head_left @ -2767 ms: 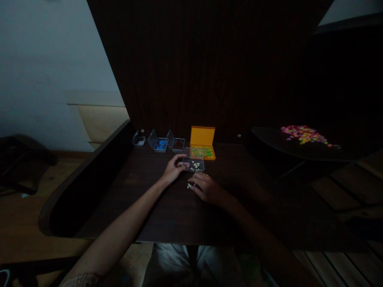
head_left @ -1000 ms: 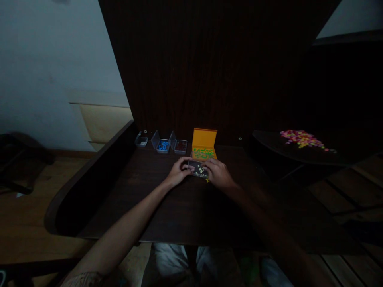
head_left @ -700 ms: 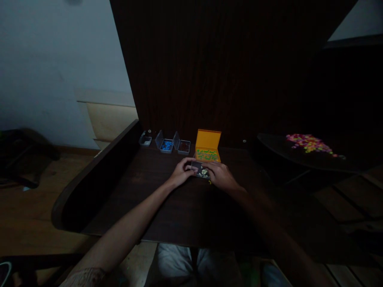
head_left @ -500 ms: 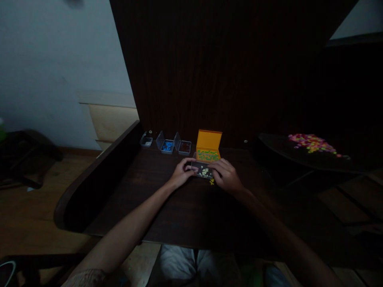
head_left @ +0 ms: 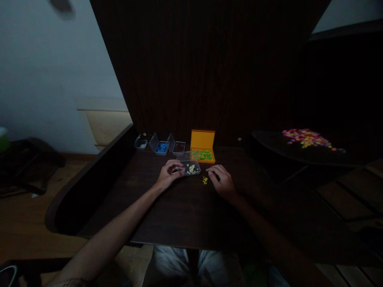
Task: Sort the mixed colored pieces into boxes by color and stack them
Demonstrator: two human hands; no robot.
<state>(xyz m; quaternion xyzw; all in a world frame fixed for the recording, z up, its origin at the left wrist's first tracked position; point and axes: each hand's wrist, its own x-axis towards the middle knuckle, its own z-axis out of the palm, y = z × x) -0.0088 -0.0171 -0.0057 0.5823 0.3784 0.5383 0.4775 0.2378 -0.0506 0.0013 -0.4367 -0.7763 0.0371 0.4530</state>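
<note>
My left hand (head_left: 169, 173) grips the left end of a clear plastic box (head_left: 196, 170), thumb in front and fingers behind. Several pale cream pieces (head_left: 190, 169) lie inside it, and its clear lid (head_left: 183, 156) is raised at the back. To the right, my right hand (head_left: 222, 182) is low over the table, apart from the box. Its fingers are loosely curved, with nothing visible between them. A few small yellow pieces (head_left: 205, 180) lie on the dark wood just left of its fingertips. Behind the box stands an orange case (head_left: 202, 139), its lid raised, with green pieces (head_left: 205, 154) inside.
Farther back on the dark table (head_left: 176, 215) are a clear box with blue pieces (head_left: 162, 148), one with dark brown pieces (head_left: 179, 147) and a small one with something white (head_left: 143, 146). A multicoloured heap (head_left: 308, 138) sits on a shelf at right. A raised side panel (head_left: 89, 179) bounds the left.
The clear box has shifted left with my left hand. My right hand has come off the box's right end, leaving a gap with the yellow pieces in full view. The camera view has shifted slightly.
</note>
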